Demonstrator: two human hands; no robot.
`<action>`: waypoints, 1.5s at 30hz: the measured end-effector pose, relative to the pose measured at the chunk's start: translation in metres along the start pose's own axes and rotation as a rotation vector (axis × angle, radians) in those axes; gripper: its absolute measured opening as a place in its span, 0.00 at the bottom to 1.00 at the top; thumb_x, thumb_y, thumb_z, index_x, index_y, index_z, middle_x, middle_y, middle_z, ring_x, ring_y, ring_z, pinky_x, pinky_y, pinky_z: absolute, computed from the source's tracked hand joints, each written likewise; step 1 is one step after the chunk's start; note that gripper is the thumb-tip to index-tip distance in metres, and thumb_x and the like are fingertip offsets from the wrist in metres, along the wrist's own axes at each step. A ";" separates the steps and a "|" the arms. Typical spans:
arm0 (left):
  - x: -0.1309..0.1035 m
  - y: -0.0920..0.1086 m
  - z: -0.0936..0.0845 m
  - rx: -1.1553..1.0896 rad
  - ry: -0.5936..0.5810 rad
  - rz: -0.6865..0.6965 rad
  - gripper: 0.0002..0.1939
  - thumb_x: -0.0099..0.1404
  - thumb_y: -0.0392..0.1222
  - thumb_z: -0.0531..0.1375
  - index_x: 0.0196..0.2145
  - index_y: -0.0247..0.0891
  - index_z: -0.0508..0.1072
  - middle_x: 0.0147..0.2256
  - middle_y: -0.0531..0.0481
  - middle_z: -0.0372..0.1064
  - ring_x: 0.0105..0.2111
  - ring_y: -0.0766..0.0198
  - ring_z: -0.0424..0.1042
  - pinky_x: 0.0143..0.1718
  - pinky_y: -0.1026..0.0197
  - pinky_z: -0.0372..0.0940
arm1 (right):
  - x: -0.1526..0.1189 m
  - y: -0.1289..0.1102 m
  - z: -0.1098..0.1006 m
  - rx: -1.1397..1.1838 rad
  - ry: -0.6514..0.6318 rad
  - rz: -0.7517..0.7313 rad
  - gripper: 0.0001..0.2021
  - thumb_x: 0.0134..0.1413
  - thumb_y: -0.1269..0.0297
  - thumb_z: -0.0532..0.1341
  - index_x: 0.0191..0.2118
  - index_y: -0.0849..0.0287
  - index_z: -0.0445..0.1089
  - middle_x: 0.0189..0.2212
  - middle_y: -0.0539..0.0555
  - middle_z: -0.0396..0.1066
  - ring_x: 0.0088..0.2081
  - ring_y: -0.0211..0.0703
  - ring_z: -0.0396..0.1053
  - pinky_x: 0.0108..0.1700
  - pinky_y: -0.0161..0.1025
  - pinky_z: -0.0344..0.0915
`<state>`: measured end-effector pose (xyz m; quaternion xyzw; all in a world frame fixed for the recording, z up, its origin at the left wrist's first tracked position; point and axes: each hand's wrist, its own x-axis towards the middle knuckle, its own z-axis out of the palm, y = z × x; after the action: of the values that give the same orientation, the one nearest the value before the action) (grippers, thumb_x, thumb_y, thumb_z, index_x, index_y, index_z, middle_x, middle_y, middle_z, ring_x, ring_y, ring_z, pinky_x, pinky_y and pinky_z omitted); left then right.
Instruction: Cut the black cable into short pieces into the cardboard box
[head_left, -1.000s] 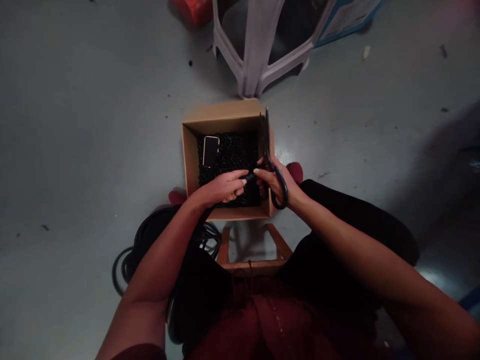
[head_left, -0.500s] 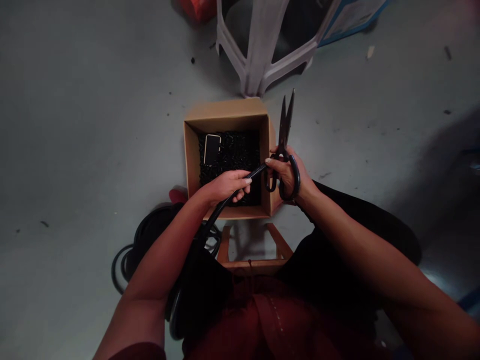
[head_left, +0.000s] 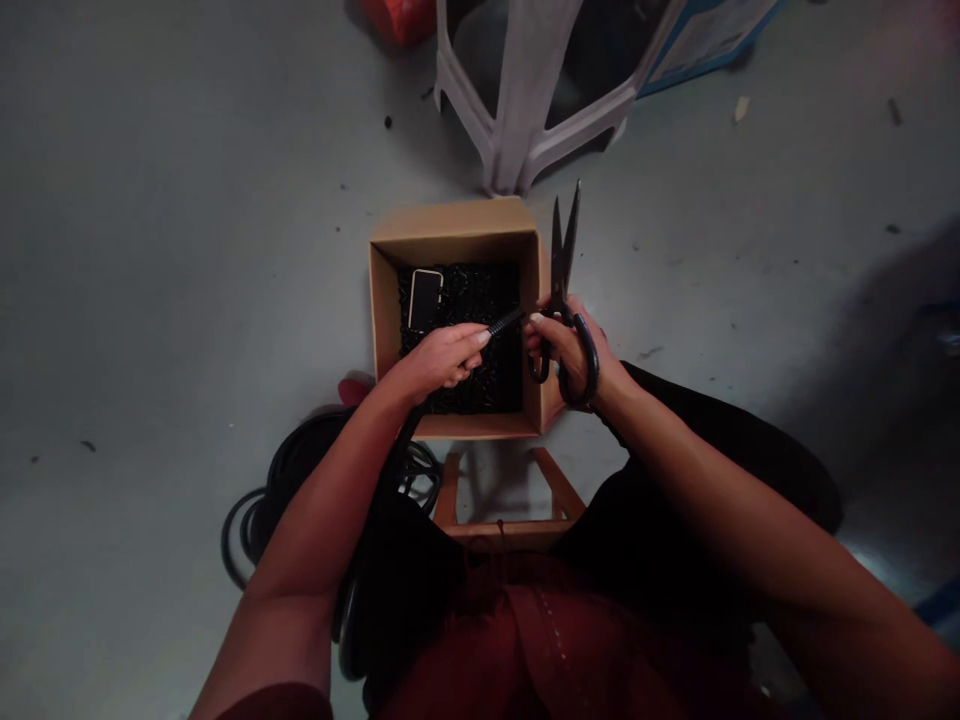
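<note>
My left hand [head_left: 451, 355] is closed around a black ribbed hose [head_left: 504, 322] whose free end points up and right over the cardboard box [head_left: 531, 390]. Black-handled scissors [head_left: 561, 270] hang on my right hand [head_left: 574, 345], their blades parted and pointing away from me. The fingertips of that hand are pinched together near the hose end, apart from it; whether anything small is between them I cannot make out. Inside the box lie many short black pieces [head_left: 480, 285], with a phone-like dark slab [head_left: 426, 298] with a pale rim on top.
Beyond the box stands a pale plastic stool [head_left: 517, 120], with a blue box [head_left: 705, 50] behind it and a red object [head_left: 405, 18] to its left. Coiled black hose [head_left: 247, 540] lies at my left leg. A wooden frame [head_left: 448, 490] is between my legs.
My left hand has drawn back left and slightly away from me with the hose, so its end has come away from my right fingers. The scissors have shifted slightly left.
</note>
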<state>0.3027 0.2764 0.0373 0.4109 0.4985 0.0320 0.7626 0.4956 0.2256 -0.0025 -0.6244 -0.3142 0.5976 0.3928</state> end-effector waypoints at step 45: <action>-0.018 0.021 -0.036 0.115 -0.004 0.051 0.15 0.66 0.50 0.54 0.40 0.34 0.70 0.22 0.57 0.52 0.16 0.77 0.46 0.16 0.71 0.39 | -0.020 0.012 0.008 -0.194 -0.496 0.022 0.27 0.54 0.41 0.57 0.50 0.57 0.59 0.39 0.55 0.67 0.38 0.43 0.69 0.38 0.41 0.68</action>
<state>0.2728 0.3033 0.0587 0.4666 0.4875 0.0220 0.7376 0.4845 0.2035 -0.0024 -0.4969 -0.4498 0.7037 0.2358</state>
